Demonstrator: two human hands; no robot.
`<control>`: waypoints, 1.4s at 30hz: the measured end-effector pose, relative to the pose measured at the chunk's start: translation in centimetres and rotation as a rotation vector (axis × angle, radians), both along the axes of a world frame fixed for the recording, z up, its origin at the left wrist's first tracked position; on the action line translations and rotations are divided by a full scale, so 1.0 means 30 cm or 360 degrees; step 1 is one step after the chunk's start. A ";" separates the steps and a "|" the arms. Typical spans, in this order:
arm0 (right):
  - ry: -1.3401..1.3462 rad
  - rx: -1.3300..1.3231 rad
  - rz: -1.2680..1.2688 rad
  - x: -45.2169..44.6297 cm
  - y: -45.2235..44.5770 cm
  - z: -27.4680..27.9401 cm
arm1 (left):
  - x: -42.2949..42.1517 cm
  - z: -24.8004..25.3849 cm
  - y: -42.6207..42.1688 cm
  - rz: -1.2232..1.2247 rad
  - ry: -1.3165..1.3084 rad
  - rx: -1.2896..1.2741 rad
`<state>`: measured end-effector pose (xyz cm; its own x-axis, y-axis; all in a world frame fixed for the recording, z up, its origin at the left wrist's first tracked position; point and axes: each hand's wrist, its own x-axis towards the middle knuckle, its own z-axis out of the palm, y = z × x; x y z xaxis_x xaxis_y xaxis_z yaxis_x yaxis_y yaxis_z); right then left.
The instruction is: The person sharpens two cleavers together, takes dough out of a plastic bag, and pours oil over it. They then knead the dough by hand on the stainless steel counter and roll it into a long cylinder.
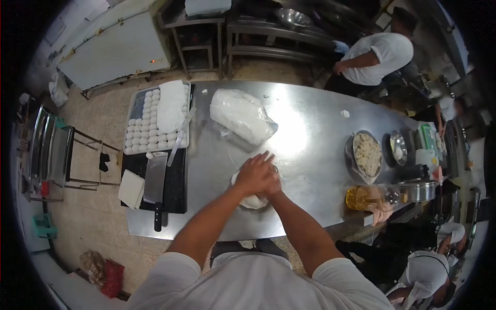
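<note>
One bare left hand (254, 174) is pressed over the mostly hidden bare right hand (274, 183), on soft white dough (253, 202) upon the shiny steel table (315, 181); I think, so their force joins.

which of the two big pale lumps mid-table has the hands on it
The nearer lump, partly hidden beneath the left hand and right hand. The other lump lies farther away, wrapped in clear plastic.

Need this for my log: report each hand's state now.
Left hand: open, laid across the other.
Right hand: on the dough, partly covered; whether open or closed cannot be told.
</note>
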<state>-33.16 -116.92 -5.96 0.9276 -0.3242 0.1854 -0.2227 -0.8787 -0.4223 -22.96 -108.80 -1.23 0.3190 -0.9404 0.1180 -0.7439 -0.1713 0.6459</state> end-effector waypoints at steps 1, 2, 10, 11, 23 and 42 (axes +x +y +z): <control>0.0204 -0.0016 -0.0069 0.008 -0.005 0.013 | 0.042 0.005 0.003 -0.0003 -0.0013 -0.0037; 0.0359 0.0167 0.0006 0.005 0.014 0.128 | 0.083 0.015 0.024 -0.0127 0.0796 0.0089; -0.0136 0.1821 0.0013 -0.289 -0.010 0.218 | 0.021 0.273 0.187 -0.0852 -0.0064 0.0683; -0.0441 0.1734 0.0197 -0.339 -0.088 0.089 | 0.002 0.304 0.181 -0.0787 -0.0303 0.0920; 0.0279 0.0668 -0.0202 -0.283 0.202 0.334 | -0.175 0.013 0.384 0.0035 0.0637 0.0184; 0.1373 -0.0685 0.0213 -0.024 0.068 -1.337 | -0.139 -0.031 0.019 -0.0071 -0.0128 -0.0280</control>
